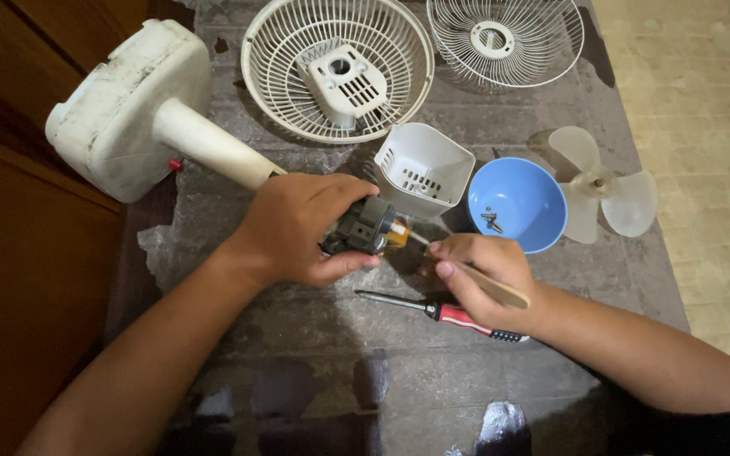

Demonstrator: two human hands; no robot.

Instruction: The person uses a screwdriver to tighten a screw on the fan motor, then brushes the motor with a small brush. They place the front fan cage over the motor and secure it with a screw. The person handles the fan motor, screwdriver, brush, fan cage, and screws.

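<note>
My left hand [302, 228] grips the dark fan motor [368, 226] at the top of a cream fan stand [213, 145], whose square base [124, 105] lies tipped on its side at the left. My right hand [479, 274] holds a thin wooden-handled brush or stick [500, 291], its tip touching the motor's front end. A red-handled screwdriver [441, 310] lies on the grey mat [314, 338] just under my right hand.
Behind the hands lie a cream rear fan grille [280, 76], a wire front grille [542, 51], a white vented motor cover [428, 165], a blue bowl [534, 224] holding screws and a translucent fan blade [606, 186]. Wooden panels stand left; tan floor lies right.
</note>
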